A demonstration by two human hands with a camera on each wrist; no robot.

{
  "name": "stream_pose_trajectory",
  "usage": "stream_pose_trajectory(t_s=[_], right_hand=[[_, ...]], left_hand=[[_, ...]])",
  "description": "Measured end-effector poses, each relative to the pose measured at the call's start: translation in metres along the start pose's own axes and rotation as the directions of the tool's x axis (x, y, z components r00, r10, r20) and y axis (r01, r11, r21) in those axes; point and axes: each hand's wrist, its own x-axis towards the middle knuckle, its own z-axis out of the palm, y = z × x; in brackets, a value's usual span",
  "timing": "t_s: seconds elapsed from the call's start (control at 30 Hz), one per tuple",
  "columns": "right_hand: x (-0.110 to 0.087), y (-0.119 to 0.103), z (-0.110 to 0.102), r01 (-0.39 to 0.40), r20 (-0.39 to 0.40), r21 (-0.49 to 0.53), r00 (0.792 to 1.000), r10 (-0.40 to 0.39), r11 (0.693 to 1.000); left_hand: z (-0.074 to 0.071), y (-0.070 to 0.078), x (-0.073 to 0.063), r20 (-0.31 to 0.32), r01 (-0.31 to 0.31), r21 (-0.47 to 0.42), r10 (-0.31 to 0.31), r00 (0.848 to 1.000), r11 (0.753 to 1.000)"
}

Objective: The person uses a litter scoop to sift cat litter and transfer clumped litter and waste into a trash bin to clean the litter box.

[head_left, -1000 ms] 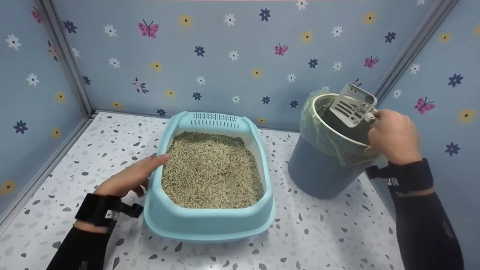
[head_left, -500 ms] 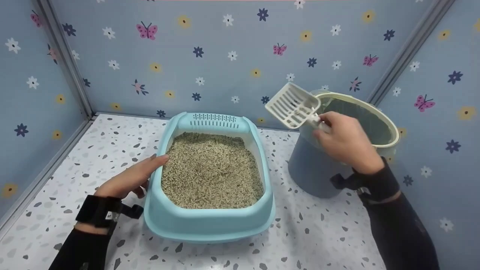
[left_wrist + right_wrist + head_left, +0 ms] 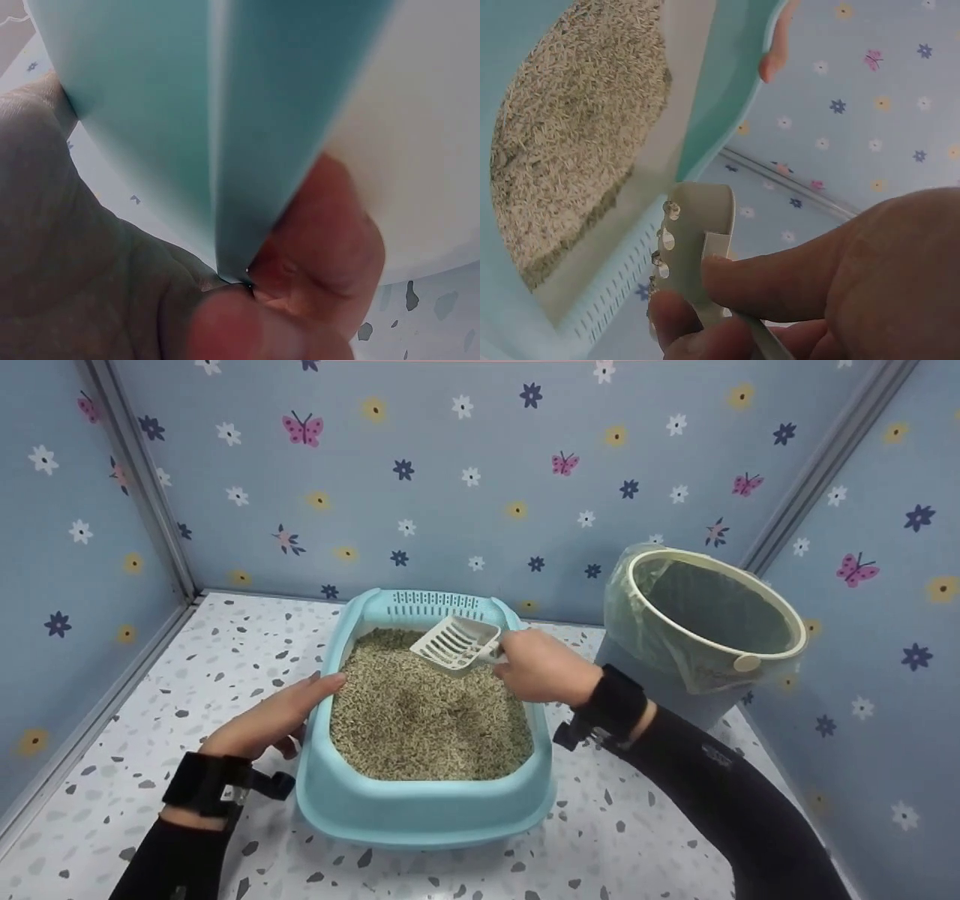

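A light blue litter box stands on the speckled surface, holding tan pellet litter. My left hand grips its left wall. In the left wrist view, fingers curl round the box's lower edge. A pale slotted litter scoop is over the back right part of the litter, its handle held by my right hand. The right wrist view shows the thumb pressed along the scoop's handle end, with small bits of litter caught in its slots.
Right of the box stands a bin with a cream rim and a translucent liner bag. Patterned blue panels close in the back and both sides. The speckled surface runs round the box.
My right hand has carried the scoop left from over the bin to above the litter, turning it on the way. My left hand has stayed on the box wall.
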Motion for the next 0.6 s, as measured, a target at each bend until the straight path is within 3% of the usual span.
stream_pose_trajectory(t_s=[0.17,0.3,0.43,0.6], right_hand=[[0.029,-0.007,0.013,0.025,0.107,-0.107,0.994,-0.014,0.994],[0.051,-0.006,0.023,0.089,0.177,-0.233,0.983,-0.048,0.968],[0.067,-0.006,0.034,0.105,0.242,-0.299,0.97,-0.031,0.948],[0.08,-0.009,0.048,0.148,0.368,-0.386,0.93,0.005,0.911]], left_hand=[[0.001,-0.001,-0.001,-0.005,0.005,0.005,-0.005,1.0,1.0],[0.002,-0.002,0.0,-0.007,0.01,0.004,-0.01,1.0,1.0],[0.002,-0.002,0.0,-0.008,0.013,-0.001,-0.013,1.0,1.0],[0.0,-0.002,0.001,-0.001,0.002,0.012,-0.002,1.0,1.0]])
